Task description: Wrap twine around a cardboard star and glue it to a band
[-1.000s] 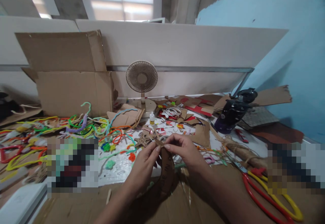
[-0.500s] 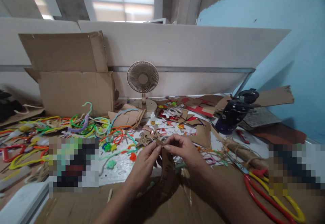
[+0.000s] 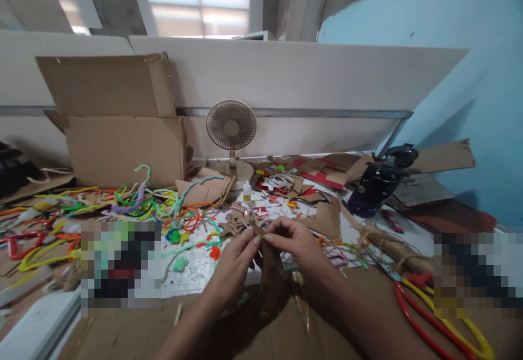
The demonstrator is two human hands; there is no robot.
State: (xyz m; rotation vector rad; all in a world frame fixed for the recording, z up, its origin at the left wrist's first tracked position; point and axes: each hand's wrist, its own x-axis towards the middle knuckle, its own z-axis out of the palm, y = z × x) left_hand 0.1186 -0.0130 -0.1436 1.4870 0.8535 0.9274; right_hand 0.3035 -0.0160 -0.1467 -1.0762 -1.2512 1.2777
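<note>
A bent strip of brown cardboard [image 3: 272, 278] with dark printed letters hangs between my hands. My left hand [image 3: 237, 254] pinches its upper end from the left, thumb on top. From the right, my right hand [image 3: 292, 240] grips the same end, the two thumbs almost touching. The strip curves down toward a larger cardboard sheet [image 3: 134, 327] on the table's near side. Just beyond my left fingers lies a star shape wound in brown twine [image 3: 232, 225]. My hands hide part of the strip's upper end.
Scissors with red and yellow handles [image 3: 412, 305] lie at right, near a twine roll [image 3: 396, 248]. Coloured pipe cleaners [image 3: 192, 218] cover the left side. A small glue bottle [image 3: 247, 191], a fan [image 3: 231, 126] and a dark jug [image 3: 373, 185] stand behind. Cardboard scraps [image 3: 327, 215] lie around.
The view has shifted very slightly. Both hands keep their pinch on the cardboard strip, whose printed face has turned a little.
</note>
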